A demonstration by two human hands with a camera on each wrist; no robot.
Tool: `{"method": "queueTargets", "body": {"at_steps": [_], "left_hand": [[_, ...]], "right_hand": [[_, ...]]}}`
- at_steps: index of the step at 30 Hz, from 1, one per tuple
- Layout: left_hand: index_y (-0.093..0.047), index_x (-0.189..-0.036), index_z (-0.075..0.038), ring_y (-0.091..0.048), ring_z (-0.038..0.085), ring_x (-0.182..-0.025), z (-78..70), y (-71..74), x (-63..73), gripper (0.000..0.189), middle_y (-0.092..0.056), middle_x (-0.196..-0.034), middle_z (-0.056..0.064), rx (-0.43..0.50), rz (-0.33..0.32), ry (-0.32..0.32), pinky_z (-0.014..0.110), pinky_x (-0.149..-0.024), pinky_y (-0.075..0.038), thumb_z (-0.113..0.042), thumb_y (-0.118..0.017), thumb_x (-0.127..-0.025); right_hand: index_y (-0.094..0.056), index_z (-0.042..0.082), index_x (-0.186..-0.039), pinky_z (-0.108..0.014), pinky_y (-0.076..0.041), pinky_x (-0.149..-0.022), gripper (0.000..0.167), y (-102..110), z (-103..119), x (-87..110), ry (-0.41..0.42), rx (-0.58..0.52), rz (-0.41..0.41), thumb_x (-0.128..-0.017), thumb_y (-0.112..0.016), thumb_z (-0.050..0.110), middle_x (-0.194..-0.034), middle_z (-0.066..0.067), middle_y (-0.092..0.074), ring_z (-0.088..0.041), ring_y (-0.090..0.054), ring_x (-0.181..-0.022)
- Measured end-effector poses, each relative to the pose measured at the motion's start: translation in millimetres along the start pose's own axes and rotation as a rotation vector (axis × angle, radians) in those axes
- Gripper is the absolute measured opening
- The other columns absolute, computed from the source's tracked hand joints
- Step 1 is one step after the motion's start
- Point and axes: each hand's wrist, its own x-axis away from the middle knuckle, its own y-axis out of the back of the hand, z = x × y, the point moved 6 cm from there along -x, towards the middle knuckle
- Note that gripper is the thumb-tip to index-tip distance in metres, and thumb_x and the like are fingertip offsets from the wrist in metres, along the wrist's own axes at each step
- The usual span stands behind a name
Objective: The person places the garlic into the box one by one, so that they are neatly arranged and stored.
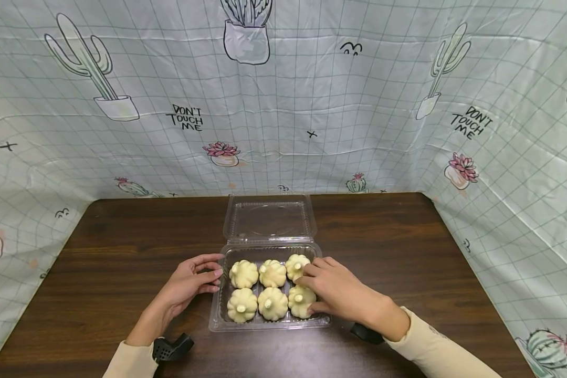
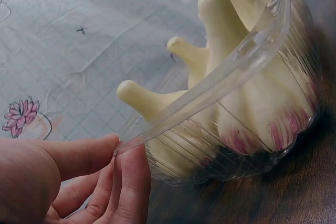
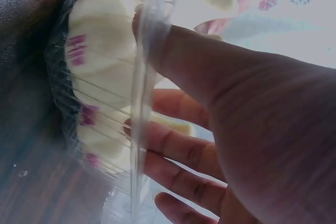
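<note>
A clear plastic clamshell box (image 1: 269,326) holds several pale garlic bulbs in two rows, stems up. Its rim lies between the thumb and fingers of my left hand (image 1: 193,281), which pinches the left side; the left wrist view shows this hand (image 2: 100,182) at the rim up close. Over the right side reaches my right hand (image 1: 337,289), its thumb and forefinger around the front right garlic bulb (image 1: 301,301). Purple streaks mark that bulb's lower part (image 3: 105,40) in the right wrist view. Other fingers lie by the back right bulb (image 1: 296,264), partly covering it.
The box's hinged lid (image 1: 270,218) lies folded back behind it, on a dark brown wooden table (image 1: 146,247). A pale gridded cloth (image 1: 274,115) with cactus drawings hangs along the table's back and sides. Each wrist wears a black device (image 1: 172,347).
</note>
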Motion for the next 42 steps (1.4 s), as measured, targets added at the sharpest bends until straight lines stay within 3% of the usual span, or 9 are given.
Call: {"method": "queueTargets", "body": {"at_steps": [6, 12, 20, 26, 31, 42], "left_hand": [[-0.041, -0.154, 0.011, -0.067, 0.011, -0.083, -1.3, -0.2, 1.6, 0.053, -0.062, -0.109, 0.004, 0.01, 0.001, -0.001, 0.024, -0.075, -0.062, -0.001, -0.061, -0.106], [-0.042, -0.153, 0.012, -0.067, 0.011, -0.082, -1.5, -0.2, 2.2, 0.052, -0.062, -0.11, 0.005, 0.011, -0.003, -0.008, 0.024, -0.075, -0.062, 0.001, -0.06, -0.106], [-0.041, -0.153, 0.012, -0.067, 0.011, -0.081, -1.8, -0.1, 2.3, 0.052, -0.062, -0.11, 0.006, 0.015, -0.003, -0.011, 0.024, -0.074, -0.062, 0.003, -0.06, -0.105], [-0.042, -0.152, 0.012, -0.067, 0.011, -0.081, -1.5, 0.2, 2.5, 0.052, -0.062, -0.109, 0.005, 0.009, -0.006, -0.014, 0.024, -0.074, -0.062, 0.002, -0.06, -0.105], [-0.043, -0.152, 0.012, -0.067, 0.011, -0.082, -0.2, -0.3, 2.4, 0.052, -0.062, -0.109, 0.005, 0.01, -0.008, -0.014, 0.024, -0.074, -0.063, 0.0, -0.062, -0.105], [-0.043, -0.152, 0.012, -0.066, 0.011, -0.082, -0.1, -1.1, 1.9, 0.051, -0.062, -0.108, 0.004, 0.01, -0.013, -0.018, 0.024, -0.074, -0.062, 0.001, -0.061, -0.105]], "right_hand": [[-0.077, 0.012, -0.119, -0.037, -0.053, -0.096, 0.055, 8.1, -7.0, 7.9, -0.01, -0.079, -0.094, -0.077, -0.093, 0.044, -0.109, 0.001, -0.068, -0.019, -0.06, -0.102], [-0.077, 0.01, -0.12, -0.041, -0.054, -0.095, 0.056, 15.3, -23.2, 17.1, -0.067, -0.114, -0.173, -0.077, -0.094, 0.041, -0.112, 0.0, -0.068, -0.021, -0.062, -0.106], [-0.072, 0.005, -0.129, -0.051, -0.052, -0.098, 0.054, 20.9, -54.9, 23.8, -0.231, -0.124, -0.305, -0.09, -0.083, 0.042, -0.122, -0.008, -0.068, -0.029, -0.062, -0.111], [-0.065, 0.002, -0.141, -0.06, -0.047, -0.107, 0.062, 2.0, -82.0, 18.9, -0.382, -0.123, -0.303, -0.096, -0.077, 0.043, -0.137, -0.018, -0.063, -0.041, -0.059, -0.125], [-0.061, 0.0, -0.145, -0.063, -0.043, -0.111, 0.063, -15.7, -98.5, 12.3, -0.466, -0.134, -0.275, -0.102, -0.069, 0.045, -0.141, -0.021, -0.061, -0.044, -0.056, -0.13], [-0.061, -0.001, -0.145, -0.063, -0.041, -0.114, 0.058, -36.3, -119.5, -3.5, -0.517, -0.186, -0.234, -0.11, -0.053, 0.045, -0.143, -0.022, -0.06, -0.045, -0.055, -0.132]]}}
